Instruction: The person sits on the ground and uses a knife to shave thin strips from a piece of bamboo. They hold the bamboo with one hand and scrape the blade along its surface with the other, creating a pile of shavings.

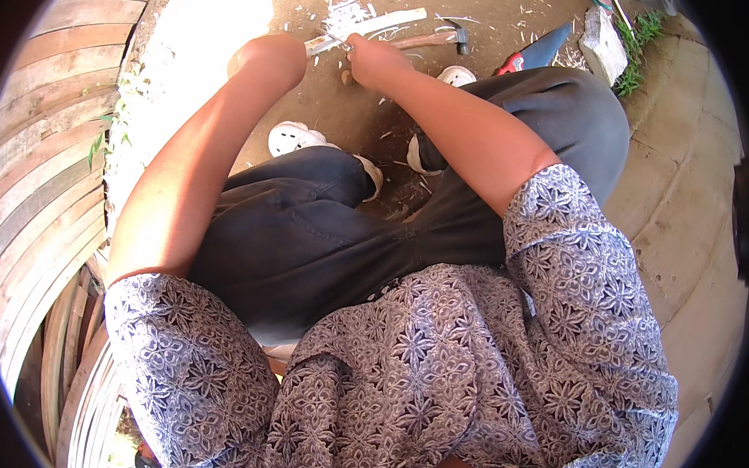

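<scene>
My left hand is closed around the near end of a pale, whittled wooden strip, which points away to the right. My right hand is closed too, close beside it. From its fist a short thin blade, which looks like a knife, reaches across the strip; the handle is hidden in my fingers. White wood shavings lie on the ground just beyond both hands. A hammer with a wooden handle rests on the ground right of my right hand.
Farther right lies a handsaw with a red handle and blue blade, beside a pale stone block and green plants. Wooden slats line the left side. My white clogs stand on the dirt floor below my hands.
</scene>
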Available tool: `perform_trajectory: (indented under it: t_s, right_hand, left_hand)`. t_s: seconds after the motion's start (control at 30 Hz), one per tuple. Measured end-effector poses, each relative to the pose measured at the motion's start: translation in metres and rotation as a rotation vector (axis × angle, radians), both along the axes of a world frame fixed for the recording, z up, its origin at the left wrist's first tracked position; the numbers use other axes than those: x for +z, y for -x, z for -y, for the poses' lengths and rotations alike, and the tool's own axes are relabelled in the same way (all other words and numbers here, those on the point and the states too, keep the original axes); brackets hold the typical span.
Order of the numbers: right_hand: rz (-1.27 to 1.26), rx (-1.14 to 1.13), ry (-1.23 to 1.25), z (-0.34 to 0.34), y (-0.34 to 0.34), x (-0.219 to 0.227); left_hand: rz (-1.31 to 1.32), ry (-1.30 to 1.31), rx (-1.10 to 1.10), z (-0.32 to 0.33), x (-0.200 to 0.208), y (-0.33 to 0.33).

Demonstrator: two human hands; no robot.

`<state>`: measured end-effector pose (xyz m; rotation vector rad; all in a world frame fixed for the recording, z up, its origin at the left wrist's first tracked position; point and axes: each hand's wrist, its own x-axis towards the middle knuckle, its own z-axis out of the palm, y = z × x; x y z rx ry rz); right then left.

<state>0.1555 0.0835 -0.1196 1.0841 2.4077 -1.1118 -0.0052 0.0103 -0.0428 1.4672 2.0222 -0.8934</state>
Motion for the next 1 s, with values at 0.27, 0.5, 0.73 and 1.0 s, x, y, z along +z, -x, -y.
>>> perform_trajectory:
  t_s: [0.27,0.5,0.73,1.0]
  right_hand:
    - [0.109,0.014,-0.025,-0.004,0.001,-0.009]
    - [0.09,-0.088,-0.014,-0.015,0.005,-0.041]
    - [0.06,0.019,0.047,-0.007,0.0,0.005]
    - [0.079,0.061,0.001,-0.008,0.007,0.001]
  left_hand:
    - [0.018,-0.004,0.003,-0.004,0.005,-0.005]
    - [0.003,-0.039,-0.033,0.001,0.007,-0.007]
    - [-0.055,-0.009,-0.07,-0.002,0.011,-0.011]
    - [-0.067,0.022,-0.169,-0.001,0.009,-0.015]
